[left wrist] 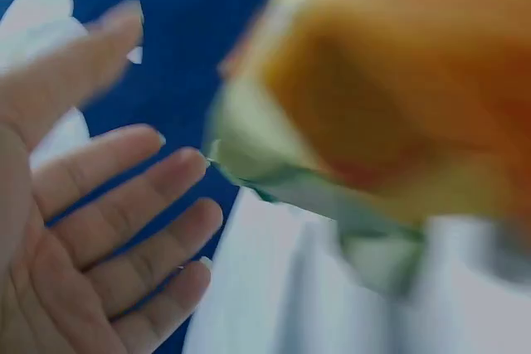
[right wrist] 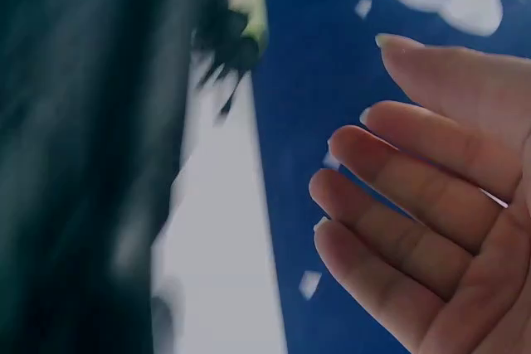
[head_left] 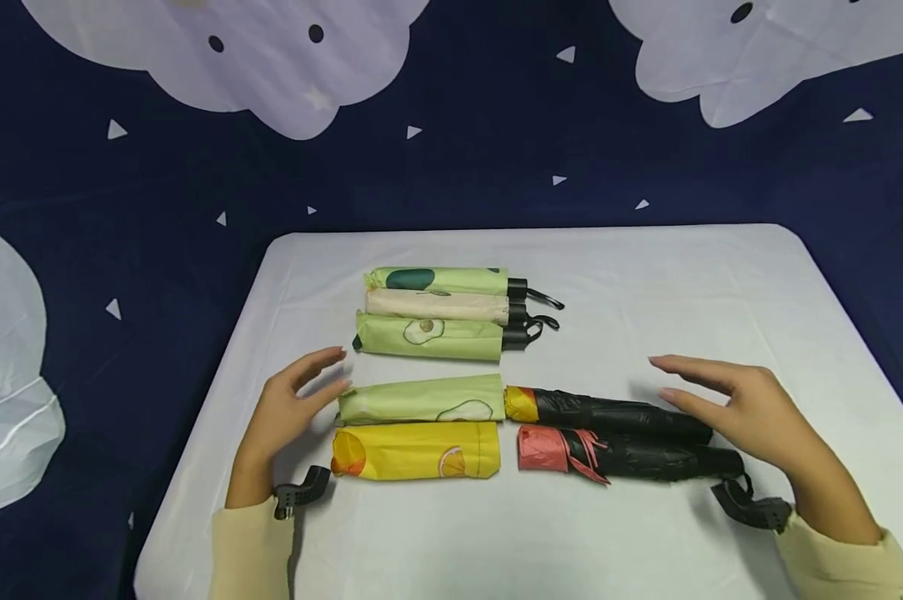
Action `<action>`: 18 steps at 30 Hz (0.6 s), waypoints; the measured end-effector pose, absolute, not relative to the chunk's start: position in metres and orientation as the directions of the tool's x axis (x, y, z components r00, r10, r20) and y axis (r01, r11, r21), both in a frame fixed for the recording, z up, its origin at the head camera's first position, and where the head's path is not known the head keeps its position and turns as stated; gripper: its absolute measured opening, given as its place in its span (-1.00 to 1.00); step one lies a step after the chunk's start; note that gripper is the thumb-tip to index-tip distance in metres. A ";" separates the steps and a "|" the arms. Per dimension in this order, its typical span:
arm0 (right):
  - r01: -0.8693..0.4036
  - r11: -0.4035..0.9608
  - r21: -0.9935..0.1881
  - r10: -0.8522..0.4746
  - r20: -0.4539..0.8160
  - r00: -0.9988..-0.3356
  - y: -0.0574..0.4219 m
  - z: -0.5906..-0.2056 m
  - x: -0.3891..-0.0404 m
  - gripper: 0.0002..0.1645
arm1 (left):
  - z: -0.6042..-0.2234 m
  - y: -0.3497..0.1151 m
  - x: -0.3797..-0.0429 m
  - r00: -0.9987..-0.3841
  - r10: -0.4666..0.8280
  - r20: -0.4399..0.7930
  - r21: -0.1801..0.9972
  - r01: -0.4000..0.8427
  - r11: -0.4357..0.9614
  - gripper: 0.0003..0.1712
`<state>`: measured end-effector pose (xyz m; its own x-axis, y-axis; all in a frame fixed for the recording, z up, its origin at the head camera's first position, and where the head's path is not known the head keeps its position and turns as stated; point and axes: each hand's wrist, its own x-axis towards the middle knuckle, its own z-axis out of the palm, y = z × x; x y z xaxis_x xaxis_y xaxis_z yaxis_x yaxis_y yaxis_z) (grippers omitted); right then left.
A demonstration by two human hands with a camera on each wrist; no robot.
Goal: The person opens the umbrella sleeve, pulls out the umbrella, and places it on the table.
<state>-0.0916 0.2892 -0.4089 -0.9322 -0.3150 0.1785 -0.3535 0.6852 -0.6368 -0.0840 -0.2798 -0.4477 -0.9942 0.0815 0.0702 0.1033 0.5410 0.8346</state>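
My left hand (head_left: 282, 408) hovers with spread, relaxed fingers at the left end of a pale green avocado-print umbrella sleeve (head_left: 413, 400). Just in front of that lies a yellow orange-print umbrella sleeve (head_left: 421, 452), seen blurred and large in the left wrist view. My right hand (head_left: 759, 412), fingers extended and holding nothing, is near the right end of a black folded umbrella with a yellow end (head_left: 616, 414). A second black folded umbrella with a coral-red end (head_left: 646, 456) lies in front of it, its strap loose. Both palms face inward.
Behind them three umbrellas lie side by side, handles to the right: a green one (head_left: 459, 281), a beige one (head_left: 443, 306) and another green one (head_left: 466, 340). They rest on a white-covered table (head_left: 609, 542). A dark blue cloud-print cloth (head_left: 481, 100) surrounds it.
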 end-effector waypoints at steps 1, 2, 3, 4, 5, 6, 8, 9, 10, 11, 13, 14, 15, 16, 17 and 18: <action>-0.367 0.674 -0.641 -0.318 0.197 -0.927 0.280 -0.404 -0.098 -0.50 | -0.444 -0.280 -0.090 -0.994 0.065 0.090 0.836 0.111 0.537 -0.42; -0.382 0.663 -0.643 -0.328 0.210 -0.921 0.270 -0.399 -0.104 -0.51 | -0.441 -0.280 -0.097 -0.994 0.048 0.102 0.841 0.112 0.529 -0.43; -0.391 0.658 -0.644 -0.337 0.213 -0.917 0.261 -0.395 -0.111 -0.54 | -0.439 -0.280 -0.104 -0.993 0.038 0.110 0.845 0.113 0.522 -0.44; -0.393 0.652 -0.648 -0.347 0.206 -0.915 0.251 -0.391 -0.119 -0.57 | -0.438 -0.280 -0.112 -0.993 0.034 0.111 0.853 0.113 0.509 -0.44; -0.392 0.644 -0.657 -0.359 0.193 -0.913 0.242 -0.389 -0.127 -0.59 | -0.438 -0.282 -0.121 -0.994 0.036 0.108 0.862 0.111 0.494 -0.44; -0.383 0.636 -0.670 -0.372 0.169 -0.913 0.232 -0.388 -0.135 -0.61 | -0.438 -0.283 -0.128 -0.994 0.036 0.099 0.873 0.104 0.477 -0.45; -0.352 0.613 -0.708 -0.399 0.107 -0.911 0.215 -0.390 -0.152 -0.61 | -0.440 -0.288 -0.142 -0.997 0.037 0.065 0.888 0.075 0.454 -0.44; -0.337 0.600 -0.725 -0.413 0.079 -0.907 0.207 -0.392 -0.161 -0.60 | -0.442 -0.291 -0.147 -0.998 0.037 0.045 0.890 0.057 0.452 -0.44; -0.325 0.584 -0.744 -0.426 0.059 -0.903 0.199 -0.396 -0.169 -0.59 | -0.443 -0.294 -0.152 -0.999 0.033 0.019 0.896 0.032 0.443 -0.43; -0.309 0.571 -0.761 -0.432 0.042 -0.901 0.192 -0.400 -0.177 -0.57 | -0.445 -0.296 -0.155 -0.999 0.031 -0.007 0.898 0.007 0.440 -0.43; -0.284 0.556 -0.782 -0.429 0.023 -0.903 0.179 -0.411 -0.190 -0.56 | -0.449 -0.298 -0.159 -0.998 0.032 -0.058 0.902 -0.038 0.430 -0.40; -0.278 0.553 -0.785 -0.428 0.019 -0.904 0.173 -0.416 -0.196 -0.57 | -0.451 -0.297 -0.160 -0.996 0.039 -0.084 0.903 -0.060 0.425 -0.38; -0.277 0.554 -0.785 -0.427 0.017 -0.904 0.168 -0.421 -0.200 -0.57 | -0.453 -0.296 -0.161 -0.993 0.049 -0.106 0.902 -0.076 0.424 -0.36; -0.276 0.559 -0.782 -0.426 0.015 -0.904 0.163 -0.426 -0.203 -0.58 | -0.455 -0.294 -0.162 -0.990 0.060 -0.126 0.903 -0.089 0.420 -0.35; -0.276 0.567 -0.776 -0.426 0.010 -0.905 0.158 -0.431 -0.205 -0.59 | -0.457 -0.292 -0.162 -0.988 0.072 -0.137 0.902 -0.094 0.420 -0.34; -0.283 0.575 -0.767 -0.433 0.009 -0.902 0.155 -0.435 -0.207 -0.60 | -0.459 -0.290 -0.162 -0.986 0.083 -0.143 0.906 -0.097 0.413 -0.33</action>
<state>-0.2065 0.1546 -0.4352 -0.9015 -0.4326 0.0088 -0.2835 0.5750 -0.7675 -0.1619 -0.2896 -0.4589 -0.9862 0.0832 -0.1433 -0.0968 0.4130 0.9056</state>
